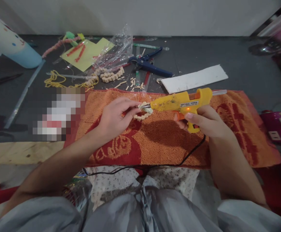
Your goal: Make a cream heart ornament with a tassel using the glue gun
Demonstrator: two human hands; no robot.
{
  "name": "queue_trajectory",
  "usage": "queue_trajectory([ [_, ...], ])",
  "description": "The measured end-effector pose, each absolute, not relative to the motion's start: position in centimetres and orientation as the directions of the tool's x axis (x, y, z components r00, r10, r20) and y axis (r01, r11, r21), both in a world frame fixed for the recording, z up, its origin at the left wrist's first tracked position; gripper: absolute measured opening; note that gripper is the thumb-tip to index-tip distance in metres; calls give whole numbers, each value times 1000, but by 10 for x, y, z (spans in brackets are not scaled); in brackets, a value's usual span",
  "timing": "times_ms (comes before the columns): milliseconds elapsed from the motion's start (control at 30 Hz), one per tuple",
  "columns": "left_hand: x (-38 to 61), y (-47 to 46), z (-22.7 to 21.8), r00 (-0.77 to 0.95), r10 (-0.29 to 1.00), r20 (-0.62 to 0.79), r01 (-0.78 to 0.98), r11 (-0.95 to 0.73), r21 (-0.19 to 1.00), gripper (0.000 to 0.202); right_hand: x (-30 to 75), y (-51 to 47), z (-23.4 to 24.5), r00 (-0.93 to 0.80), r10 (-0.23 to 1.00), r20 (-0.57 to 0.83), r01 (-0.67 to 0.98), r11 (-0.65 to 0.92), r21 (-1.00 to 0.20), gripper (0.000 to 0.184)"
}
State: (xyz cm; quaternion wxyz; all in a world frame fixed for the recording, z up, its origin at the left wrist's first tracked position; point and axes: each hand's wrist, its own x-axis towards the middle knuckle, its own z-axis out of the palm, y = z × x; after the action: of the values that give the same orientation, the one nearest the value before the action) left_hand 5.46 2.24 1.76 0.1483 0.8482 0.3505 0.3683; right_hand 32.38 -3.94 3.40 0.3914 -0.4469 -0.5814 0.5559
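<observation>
My right hand (203, 120) is wrapped round the handle of a yellow hot glue gun (171, 101), fingers at its orange trigger. A small light glows on the gun's side, and a clear glue stick (219, 92) sticks out of its back. Between thumb and fingers, my left hand (119, 114) pinches a small ring of short pale wooden sticks (140, 118). The gun's nozzle meets the ring's upper side, close to my left fingertips; whether it touches is hard to see. Both hands are above an orange and red towel (169, 145).
Beyond the towel lie blue-handled cutters (152, 66), cut stick pieces (136, 84), a curved stick piece (112, 75), clear plastic wrap (119, 48), yellow paper (82, 61), yellow string (55, 80) and a white board (195, 79). The gun's black cord (193, 149) crosses the towel's front edge.
</observation>
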Motion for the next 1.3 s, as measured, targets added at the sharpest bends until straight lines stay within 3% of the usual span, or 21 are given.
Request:
queue_trajectory([
  [1300,55,20,19,519,697,495,522,-717,462,15,327,-39,30,-357,933,-51,182,16,-983,41],
])
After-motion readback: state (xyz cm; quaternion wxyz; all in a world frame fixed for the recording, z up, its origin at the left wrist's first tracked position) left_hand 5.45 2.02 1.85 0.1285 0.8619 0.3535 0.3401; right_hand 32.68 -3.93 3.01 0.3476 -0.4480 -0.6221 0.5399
